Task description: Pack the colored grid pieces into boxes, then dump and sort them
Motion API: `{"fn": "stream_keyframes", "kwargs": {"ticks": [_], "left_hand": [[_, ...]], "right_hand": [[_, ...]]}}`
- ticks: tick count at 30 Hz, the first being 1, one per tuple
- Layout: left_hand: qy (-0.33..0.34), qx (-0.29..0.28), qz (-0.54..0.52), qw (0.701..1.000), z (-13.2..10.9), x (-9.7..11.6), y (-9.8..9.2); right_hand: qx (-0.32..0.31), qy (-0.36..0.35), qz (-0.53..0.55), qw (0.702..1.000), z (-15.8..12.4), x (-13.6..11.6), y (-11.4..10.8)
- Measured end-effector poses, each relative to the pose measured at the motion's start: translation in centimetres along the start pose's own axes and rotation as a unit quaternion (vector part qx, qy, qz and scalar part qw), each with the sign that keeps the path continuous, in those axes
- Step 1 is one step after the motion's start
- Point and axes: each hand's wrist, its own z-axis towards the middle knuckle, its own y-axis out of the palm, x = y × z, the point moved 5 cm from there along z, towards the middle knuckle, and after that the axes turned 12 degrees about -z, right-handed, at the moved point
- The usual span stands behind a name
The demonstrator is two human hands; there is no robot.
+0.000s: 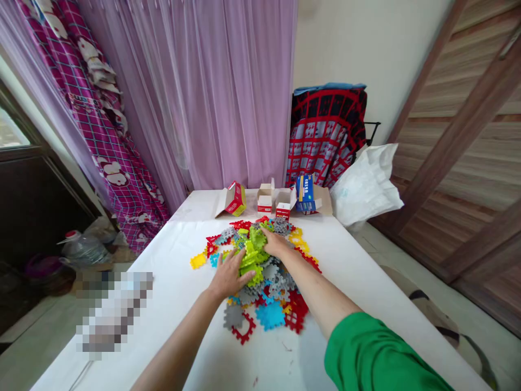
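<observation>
A: Where are the green plastic pieces (250,263) at?
B: Piled up mid-desk (171,304), on top of some grey pieces (280,282). The left hand (230,274) is right up against them, fingers loosely spread.
A: And the right hand (277,243)?
B: It's on the far right side of the green stuff, honestly can't tell if its fingers are gripping anything. There's a blue box (305,190) near the far edge too.

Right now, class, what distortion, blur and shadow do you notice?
Head view: wide-angle stretch, the wooden doors leaning steeply; head view: a pixelated patch masks something on the white table; head view: soft shadows near its front, no strong glare on the green pieces; head view: small print on the blue box unreadably soft.
</observation>
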Motion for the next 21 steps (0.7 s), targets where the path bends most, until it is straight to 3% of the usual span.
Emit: {"fn": "stream_keyframes", "kwargs": {"ticks": [2,5,8,10,12,16,21], "left_hand": [[0.005,-0.017,0.08,0.997,-2.0,0.7,-0.2],[-0.004,-0.044,0.136,0.99,-5.3,0.9,-0.9],[0.004,-0.128,0.138,0.982,-7.8,1.1,-0.4],[0.005,-0.15,0.14,0.979,-8.2,1.5,0.3],[0.009,-0.142,0.132,0.981,-7.6,2.1,1.1],[0.033,-0.107,0.095,0.989,-5.7,2.7,2.5],[0.067,-0.134,0.05,0.987,-4.9,2.8,4.3]], "right_hand": [[0.018,0.004,0.016,1.0,-1.8,0.9,-0.6],[0.043,0.001,0.022,0.999,-7.2,2.2,-0.3],[-0.051,0.032,0.007,0.998,-12.8,3.1,2.8],[-0.061,0.029,-0.016,0.998,-14.6,2.7,4.5],[-0.028,0.021,-0.014,0.999,-14.1,2.3,5.2],[0.054,-0.032,0.087,0.994,-8.5,2.7,4.6],[-0.013,-0.125,0.29,0.949,-1.7,3.4,4.1]]}}
